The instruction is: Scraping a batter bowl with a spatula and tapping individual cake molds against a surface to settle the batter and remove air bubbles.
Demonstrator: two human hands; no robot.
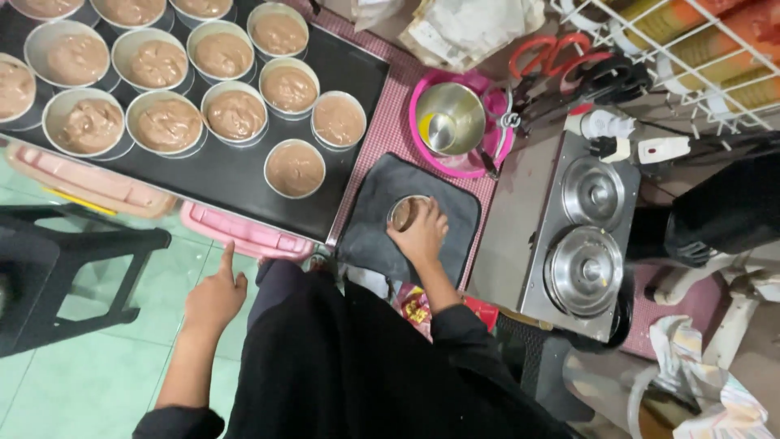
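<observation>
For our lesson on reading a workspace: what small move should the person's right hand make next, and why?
Probably lift the small round tin under the right hand off the dark mat and set it on the black tray, where batter-filled tins stand in rows with bare space beside them. The left hand is free.

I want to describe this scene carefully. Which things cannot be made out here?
- Small round tin, head view: the right hand covers most of it; its fill level is hidden.
- Baking tray: cut off by the top and left edges, so the tin count is unknown.
- Items in the wire rack: cropped, unclear.
</observation>
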